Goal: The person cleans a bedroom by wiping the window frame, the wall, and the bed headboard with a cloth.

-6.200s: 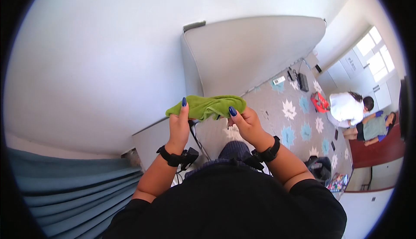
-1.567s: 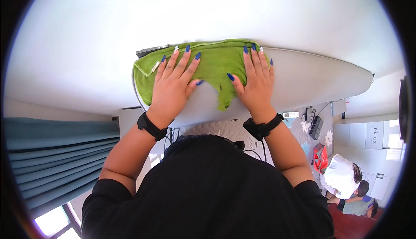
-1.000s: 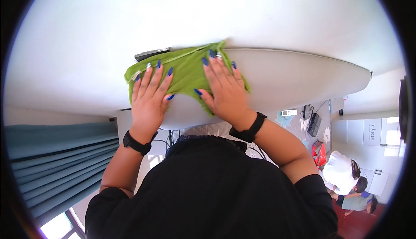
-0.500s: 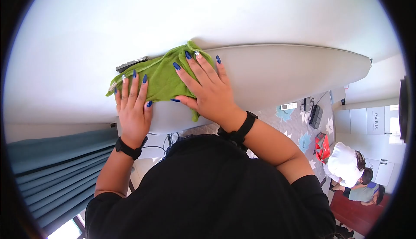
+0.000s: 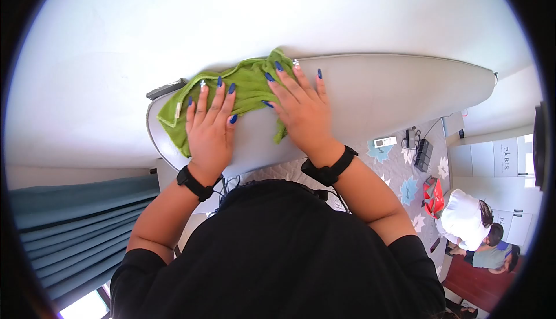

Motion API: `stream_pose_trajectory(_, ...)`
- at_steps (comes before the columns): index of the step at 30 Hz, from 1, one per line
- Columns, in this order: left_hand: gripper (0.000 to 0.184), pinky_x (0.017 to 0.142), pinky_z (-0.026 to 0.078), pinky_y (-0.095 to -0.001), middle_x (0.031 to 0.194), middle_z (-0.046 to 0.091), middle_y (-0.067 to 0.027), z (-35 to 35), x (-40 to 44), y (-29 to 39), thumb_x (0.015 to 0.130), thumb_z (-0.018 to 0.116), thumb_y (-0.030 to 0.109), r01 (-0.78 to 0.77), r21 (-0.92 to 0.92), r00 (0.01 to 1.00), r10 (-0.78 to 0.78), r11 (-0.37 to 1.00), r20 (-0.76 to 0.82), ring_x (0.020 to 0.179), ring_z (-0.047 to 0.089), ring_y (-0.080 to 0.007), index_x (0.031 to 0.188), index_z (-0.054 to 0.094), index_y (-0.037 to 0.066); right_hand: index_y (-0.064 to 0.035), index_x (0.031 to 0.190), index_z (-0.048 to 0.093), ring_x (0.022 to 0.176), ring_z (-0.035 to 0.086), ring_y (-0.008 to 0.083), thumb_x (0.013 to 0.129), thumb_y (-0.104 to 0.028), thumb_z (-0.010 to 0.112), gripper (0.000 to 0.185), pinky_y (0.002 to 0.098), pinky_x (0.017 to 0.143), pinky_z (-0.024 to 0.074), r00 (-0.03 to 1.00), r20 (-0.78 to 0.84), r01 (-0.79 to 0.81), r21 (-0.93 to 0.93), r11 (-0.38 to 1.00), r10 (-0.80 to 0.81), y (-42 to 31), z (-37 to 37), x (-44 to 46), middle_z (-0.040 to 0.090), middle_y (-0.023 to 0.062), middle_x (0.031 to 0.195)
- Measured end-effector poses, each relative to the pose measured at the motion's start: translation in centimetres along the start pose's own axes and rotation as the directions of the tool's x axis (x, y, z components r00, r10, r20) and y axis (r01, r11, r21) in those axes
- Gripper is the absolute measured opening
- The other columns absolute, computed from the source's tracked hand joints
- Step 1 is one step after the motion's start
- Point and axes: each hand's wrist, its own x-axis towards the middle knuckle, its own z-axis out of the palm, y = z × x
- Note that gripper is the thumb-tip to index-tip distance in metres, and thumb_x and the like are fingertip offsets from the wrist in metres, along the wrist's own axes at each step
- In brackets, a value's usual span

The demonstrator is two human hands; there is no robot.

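Observation:
A green cloth [image 5: 249,87] lies wrinkled over the left part of a grey ironing board [image 5: 394,87]. My left hand [image 5: 211,134] rests flat on the cloth, fingers stretched out and open, with a pale tag [image 5: 178,110] just left of it. Farther right, my right hand [image 5: 304,110] is also open, its spread fingers pressing the cloth's right end near the board's far edge. A narrow tail of cloth hangs down by the right thumb. Neither hand is closed around the fabric.
A dark flat piece [image 5: 166,88] juts from the board's far left edge, against the white wall [image 5: 289,12]. Beyond the board lies a patterned bedspread [image 5: 399,157] with a white remote [image 5: 385,142] and a red bag [image 5: 432,197]. A teal curtain [image 5: 87,215] hangs left; people sit lower right.
Both hands have slid right along the board, taking the green cloth with them. The board's left end is now uncovered, and the cloth is more bunched.

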Motion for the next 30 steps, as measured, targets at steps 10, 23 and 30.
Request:
stream_pose_trajectory(10, 0.039, 0.102, 0.023, -0.0450, 0.135, 0.041, -0.0068, 1.6, 2.2, 3.8, 0.088, 0.044, 0.016, -0.120, -0.131, 0.993, 0.121, 0.984, -0.003, 0.127, 0.034, -0.0297, 0.126, 0.048, 0.012, -0.0138, 0.115, 0.057, 0.124, 0.039, 0.0236, 0.080, -0.027, 0.060, 0.037, 0.0486, 0.103, 0.0223, 0.995, -0.016, -0.102, -0.120, 0.987, 0.101, 3.5, -1.9, -2.1, 0.054, 0.0044, 0.121)
stream_pose_trajectory(23, 0.040, 0.103, 0.024, -0.0463, 0.126, 0.048, -0.0155, -4.1, 1.9, 2.3, 0.091, 0.038, 0.020, -0.224, -0.834, 0.907, 0.422, 0.504, 0.012, 0.120, 0.042, -0.0332, 0.125, 0.042, -0.001, -0.0019, 0.108, 0.058, 0.121, 0.043, 0.0282, 0.093, -0.028, 0.041, 0.035, 0.0405, 0.101, 0.0291, 0.940, 0.148, -0.311, 0.737, 0.599, 0.307, 0.4, -8.9, 0.5, 0.058, 0.0153, 0.115)
stream_pose_trajectory(30, 0.050, 0.092, 0.036, -0.0366, 0.113, 0.052, -0.0134, -2.9, 1.4, 3.0, 0.087, 0.050, 0.034, -0.024, -0.970, 0.975, 0.221, 0.243, 0.031, 0.104, 0.049, -0.0245, 0.122, 0.042, 0.000, 0.0015, 0.106, 0.057, 0.124, 0.036, 0.0366, 0.095, -0.040, 0.031, 0.050, 0.0470, 0.104, 0.0238, 0.991, 0.132, -0.132, 0.991, -0.010, -0.019, -1.6, -12.3, 1.8, 0.053, 0.0235, 0.117)
